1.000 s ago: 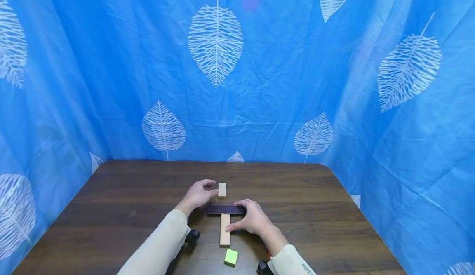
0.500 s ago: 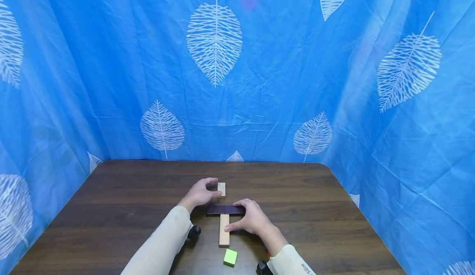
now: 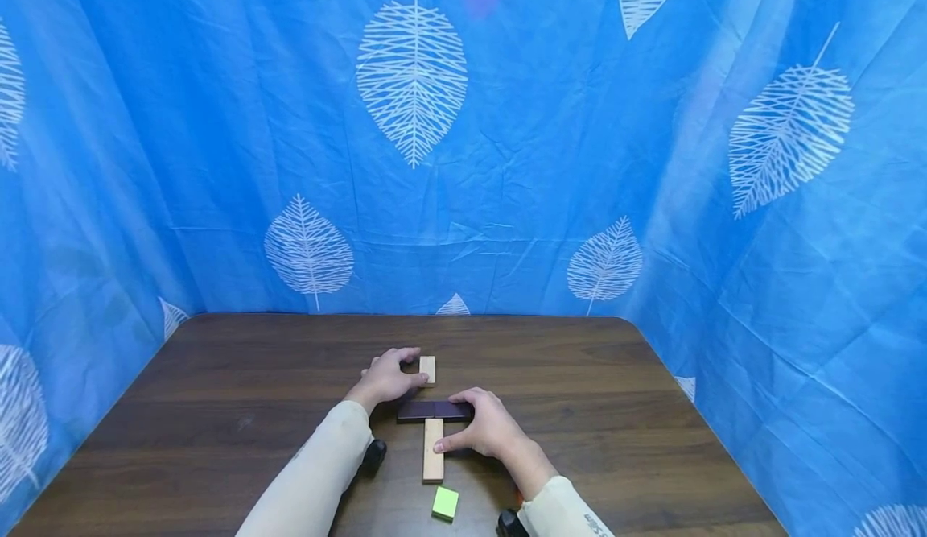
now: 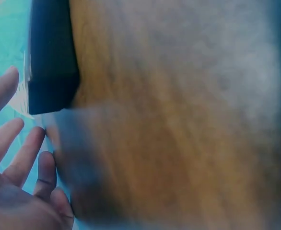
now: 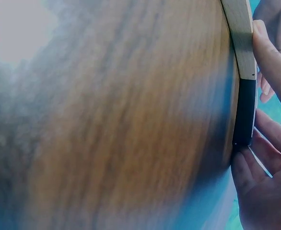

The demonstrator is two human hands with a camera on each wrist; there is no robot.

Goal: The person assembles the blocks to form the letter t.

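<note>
Two dark blocks (image 3: 434, 412) lie end to end in a crosswise bar on the table. A long pale wooden block (image 3: 433, 460) meets the bar's near side, making a T. My right hand (image 3: 496, 428) rests at this T, its thumb against the pale block's right side and its fingers by the dark bar's right end; the right wrist view shows this contact. Beyond the bar lies a shorter-looking pale wooden block (image 3: 428, 369). My left hand (image 3: 387, 376) is at its left, thumb overlapping its near-left corner, fingers loosely spread. Whether they touch the block, I cannot tell.
A small lime-green block (image 3: 445, 503) lies just below the T. Something red (image 3: 518, 497) shows partly beside the right wrist. The brown wooden table (image 3: 239, 408) reaches back to a blue curtain (image 3: 507, 159) with white leaf prints.
My left hand has edged rightward relative to the far pale block, its thumb now overlapping it. My right hand stays at the T. The head view has shifted slightly.
</note>
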